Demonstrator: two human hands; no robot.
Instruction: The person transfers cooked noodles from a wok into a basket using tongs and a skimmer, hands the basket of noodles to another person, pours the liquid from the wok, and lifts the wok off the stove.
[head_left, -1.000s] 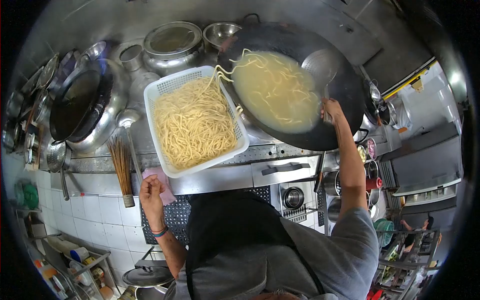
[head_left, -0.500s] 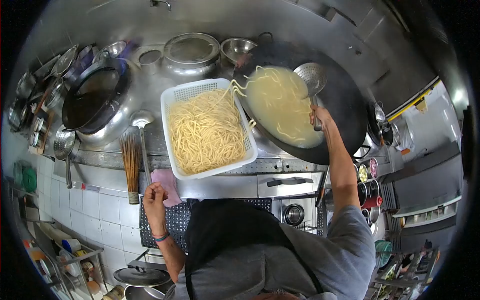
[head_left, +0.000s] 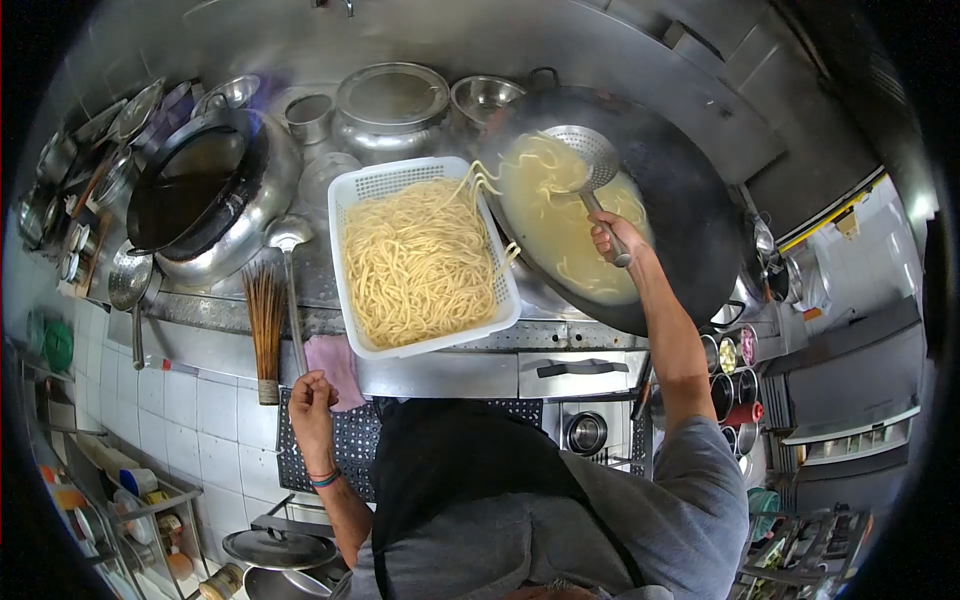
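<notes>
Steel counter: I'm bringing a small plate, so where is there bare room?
A narrow strip of counter lies bare between the ladle and the noodle basket; a slimmer one before the silver pot, left of the brush. It's crowded at the back, with a round pot and steel bowl, and rightward, around the wok.

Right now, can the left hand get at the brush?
Probably yes: the left hand is close by, and the brush sticks out past the counter edge, nothing visible between them.

Basket (head_left: 388, 180) smooth plastic; skimmer (head_left: 592, 158) shiny metal — wok (head_left: 690, 200) matt, perhaps iron under haze.
</notes>
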